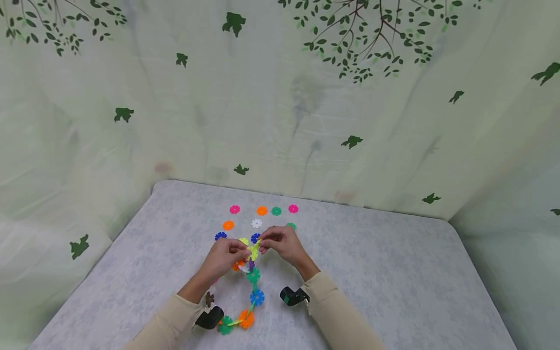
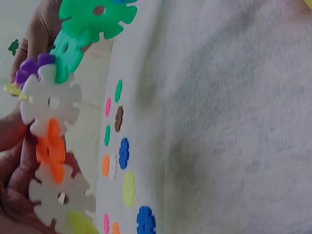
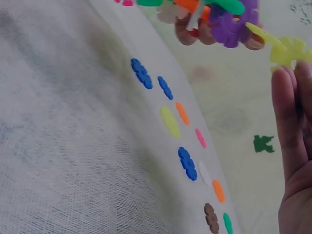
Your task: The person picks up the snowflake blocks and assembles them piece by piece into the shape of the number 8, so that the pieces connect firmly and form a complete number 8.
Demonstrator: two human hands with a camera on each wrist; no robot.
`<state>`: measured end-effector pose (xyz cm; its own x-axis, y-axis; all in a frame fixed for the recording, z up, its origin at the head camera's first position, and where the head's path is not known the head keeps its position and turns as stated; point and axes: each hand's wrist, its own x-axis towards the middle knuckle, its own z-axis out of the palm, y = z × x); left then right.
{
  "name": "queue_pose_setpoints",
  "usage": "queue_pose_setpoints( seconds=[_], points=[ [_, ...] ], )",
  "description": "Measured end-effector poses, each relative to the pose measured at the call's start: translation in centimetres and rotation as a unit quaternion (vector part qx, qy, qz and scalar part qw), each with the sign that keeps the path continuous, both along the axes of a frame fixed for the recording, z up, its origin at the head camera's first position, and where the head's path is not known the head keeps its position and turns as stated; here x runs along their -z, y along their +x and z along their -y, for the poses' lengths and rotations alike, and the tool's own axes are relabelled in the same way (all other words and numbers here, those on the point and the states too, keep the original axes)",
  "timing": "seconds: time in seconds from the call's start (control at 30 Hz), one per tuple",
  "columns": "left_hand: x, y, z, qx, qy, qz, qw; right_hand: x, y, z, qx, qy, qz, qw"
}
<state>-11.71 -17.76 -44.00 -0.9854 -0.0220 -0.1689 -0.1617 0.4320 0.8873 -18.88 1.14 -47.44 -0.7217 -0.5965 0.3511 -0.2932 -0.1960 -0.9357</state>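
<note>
Interlocking plastic flower discs form a chain that hangs between the hands and down toward the body. My left hand grips its upper part, around a purple disc and a white disc. A yellow disc is pinched between the fingertips of my right hand. Another yellow disc slots into the purple one and meets it edge to edge. Lower in the chain come a green disc, a blue disc and an orange disc.
Loose discs lie in rows farther back on the grey-covered table, among them a pink disc, a white disc and a blue disc. A leaf-patterned curtain hangs behind. Each wrist carries a black camera.
</note>
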Motion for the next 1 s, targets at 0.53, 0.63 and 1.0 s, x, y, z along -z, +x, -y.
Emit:
queue_pose_setpoints(
  seconds=[0.53,0.63,1.0],
  points=[
    [0.2,0.6,-0.7,-0.024,0.027,0.041,0.9985,-0.5,0.9,-0.1,0.011,0.04,-0.027,0.999],
    [0.2,0.6,-0.5,-0.014,0.032,0.059,0.9977,-1.1,1.2,0.0,0.017,0.055,-0.027,0.998],
    [0.7,0.7,1.0,0.075,0.063,0.099,0.9903,2.0,-3.2,-2.7,0.228,0.263,0.003,0.937]
  ],
)
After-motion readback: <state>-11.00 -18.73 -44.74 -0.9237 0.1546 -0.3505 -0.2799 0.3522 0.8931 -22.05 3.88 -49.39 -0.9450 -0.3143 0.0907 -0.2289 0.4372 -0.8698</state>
